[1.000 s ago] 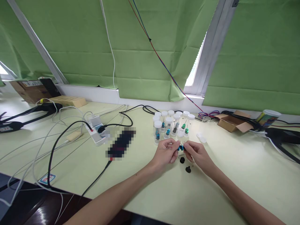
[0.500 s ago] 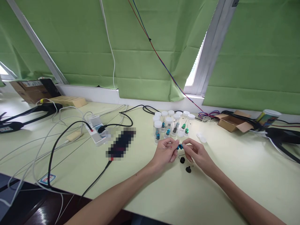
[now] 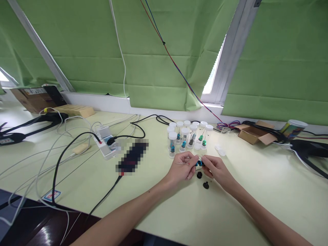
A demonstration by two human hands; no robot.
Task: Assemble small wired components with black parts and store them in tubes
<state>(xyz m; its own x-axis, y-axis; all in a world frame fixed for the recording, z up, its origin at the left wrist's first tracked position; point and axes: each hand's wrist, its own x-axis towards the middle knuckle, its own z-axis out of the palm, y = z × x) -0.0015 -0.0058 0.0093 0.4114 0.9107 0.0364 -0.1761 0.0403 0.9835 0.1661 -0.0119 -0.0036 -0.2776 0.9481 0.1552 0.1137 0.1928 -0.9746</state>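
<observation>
Between the fingertips of both hands is a small blue-and-black part [image 3: 200, 163], mostly covered by the fingers. My left hand [image 3: 182, 167] is closed in a pinch on its left side; a thin pale rod with red marks pokes out leftward across this hand. My right hand [image 3: 215, 166] pinches the right side of the part with thumb and fingers. On the table below the hands lie a black knob-like piece [image 3: 199, 175] and a black disc with a short stem [image 3: 206, 185]. Just beyond stand several clear tubes [image 3: 172, 147] with white caps, holding blue, green or dark pieces on thin rods.
Loose white caps [image 3: 220, 150] and a clear tube [image 3: 225, 130] lie right of the tubes. An open cardboard box [image 3: 252, 136] and a printed can [image 3: 293, 127] are farther right. To the left are a blurred-out dark device [image 3: 132, 157], a power strip [image 3: 106, 148] and tangled cables.
Both hands have shifted slightly right and down with the blue-and-black part. The right fingers now cover more of its right end. The black pieces and tubes have stayed put.
</observation>
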